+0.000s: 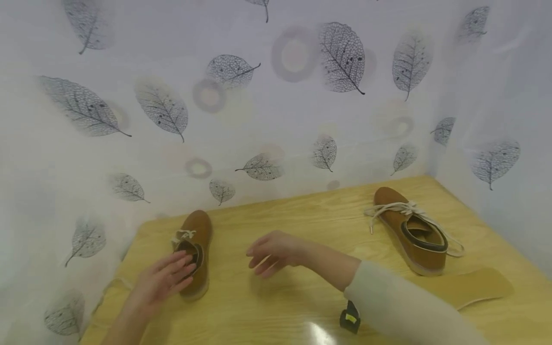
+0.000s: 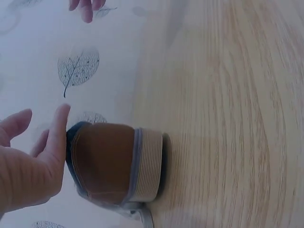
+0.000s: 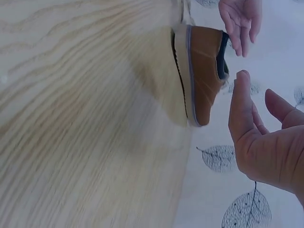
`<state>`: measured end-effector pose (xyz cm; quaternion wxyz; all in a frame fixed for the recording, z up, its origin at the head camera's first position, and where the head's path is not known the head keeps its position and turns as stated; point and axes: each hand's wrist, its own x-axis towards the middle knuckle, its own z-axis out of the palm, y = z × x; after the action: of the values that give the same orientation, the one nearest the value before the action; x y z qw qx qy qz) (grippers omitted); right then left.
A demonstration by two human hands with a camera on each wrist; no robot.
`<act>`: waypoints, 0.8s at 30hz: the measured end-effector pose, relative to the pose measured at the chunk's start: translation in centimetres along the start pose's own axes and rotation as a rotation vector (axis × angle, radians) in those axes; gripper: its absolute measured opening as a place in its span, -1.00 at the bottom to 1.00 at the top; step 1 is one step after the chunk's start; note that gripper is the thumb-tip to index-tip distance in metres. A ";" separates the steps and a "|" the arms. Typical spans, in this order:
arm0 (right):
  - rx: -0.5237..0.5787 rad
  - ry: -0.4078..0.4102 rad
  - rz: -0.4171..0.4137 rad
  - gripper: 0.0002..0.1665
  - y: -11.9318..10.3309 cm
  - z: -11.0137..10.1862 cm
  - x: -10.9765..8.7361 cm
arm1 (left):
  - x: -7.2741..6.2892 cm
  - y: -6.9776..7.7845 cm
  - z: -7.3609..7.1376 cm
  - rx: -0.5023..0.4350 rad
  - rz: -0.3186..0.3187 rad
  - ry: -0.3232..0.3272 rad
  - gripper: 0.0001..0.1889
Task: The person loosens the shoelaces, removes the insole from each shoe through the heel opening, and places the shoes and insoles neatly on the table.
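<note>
Brown shoe [image 1: 205,254], 1 of 2 on a wood-grain table [image 1: 302,220], stands upright at left with its toe to the far side, as I see it from my remote post. The person's left hand [image 1: 163,280] reaches over its near end, fingers extended and gripping nothing; I cannot tell whether a fingertip touches the collar. The right hand [image 1: 276,254], also holding nothing, hangs between the 2 shoes with its fingers loosely bent. At far right sits the second shoe [image 1: 396,227], its pale laces [image 1: 403,207] trailing to both sides. I see a flat tan piece [image 1: 478,285] on its near side, partly behind a pale sleeve [image 1: 401,299], and a leaf-print sheet [image 1: 276,120] beyond the table.
</note>
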<state>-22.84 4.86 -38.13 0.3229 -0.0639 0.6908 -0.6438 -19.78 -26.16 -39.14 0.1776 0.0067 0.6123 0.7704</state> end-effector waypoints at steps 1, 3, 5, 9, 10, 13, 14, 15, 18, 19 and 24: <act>0.000 0.008 0.000 -0.63 0.0 -0.4 -0.2 | 0.1 0.0 0.2 0.005 -0.006 -0.054 -0.75; -0.009 0.024 0.005 -0.60 0.0 -1.3 -0.5 | 0.3 0.0 0.8 -0.002 -0.042 -0.138 -0.75; -0.019 0.039 0.010 -0.59 -0.1 -2.2 -0.8 | 0.4 -0.1 1.4 -0.008 -0.071 -0.184 -0.70; -0.028 0.065 0.025 -0.54 -0.2 -4.0 -1.5 | 0.8 -0.1 3.3 0.001 -0.107 -0.168 -0.42; -0.022 0.075 0.027 -0.53 -0.2 -4.4 -1.7 | 1.0 -0.1 3.7 0.001 -0.107 -0.165 -0.36; -0.015 0.087 0.028 -0.51 -0.1 -5.5 -2.2 | 1.6 -0.1 5.0 -0.008 -0.109 -0.151 -0.32; -0.012 0.091 0.027 -0.51 0.0 -5.8 -2.4 | 1.8 -0.1 5.4 -0.012 -0.110 -0.149 -0.33; -0.008 0.097 0.025 -0.51 0.0 -6.1 -2.6 | 2.0 -0.1 5.8 -0.008 -0.110 -0.148 -0.34; -0.011 0.112 0.020 -0.51 0.2 -7.1 -3.1 | 2.7 -0.2 6.8 0.002 -0.116 -0.144 -0.36; -0.014 0.119 0.018 -0.50 0.2 -7.4 -3.4 | 2.9 -0.2 7.1 0.009 -0.116 -0.147 -0.36; -0.023 0.147 0.023 -0.46 0.2 -8.9 -4.7 | 3.8 -0.4 8.9 0.041 -0.114 -0.164 -0.37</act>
<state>-23.81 14.82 -37.00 0.2779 -0.0122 0.7208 -0.6349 -21.21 -16.68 -38.11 0.2703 0.0385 0.6108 0.7432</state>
